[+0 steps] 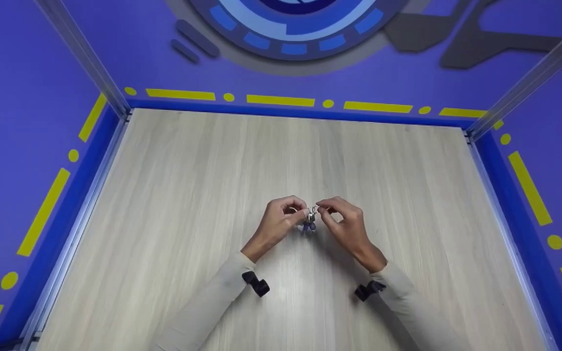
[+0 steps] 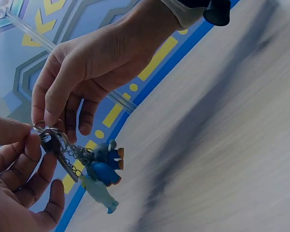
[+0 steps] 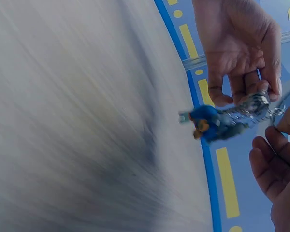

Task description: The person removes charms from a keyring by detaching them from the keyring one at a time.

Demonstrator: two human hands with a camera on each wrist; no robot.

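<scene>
A key ring (image 2: pixel 41 126) is pinched between both hands over the table. My left hand (image 1: pixel 278 218) grips it from the left with thumb and forefinger. From the other side, my right hand (image 1: pixel 348 226) pinches the ring with its fingertips. A dark-headed key (image 2: pixel 58 152) and short metal chains hang below the ring. On the chains dangle a blue and grey elephant-like figurine (image 2: pixel 104 166) and a pale green figurine (image 2: pixel 99 192). In the right wrist view the blue charm (image 3: pixel 208 123) is blurred, and the key is hard to make out.
The wood-grain tabletop (image 1: pixel 203 195) lies beneath both hands. Blue panels (image 1: pixel 42 97) with yellow markings stand at the back and sides, joined by metal posts (image 1: pixel 83 53). Black wrist cameras (image 1: pixel 256 284) sit on both sleeves.
</scene>
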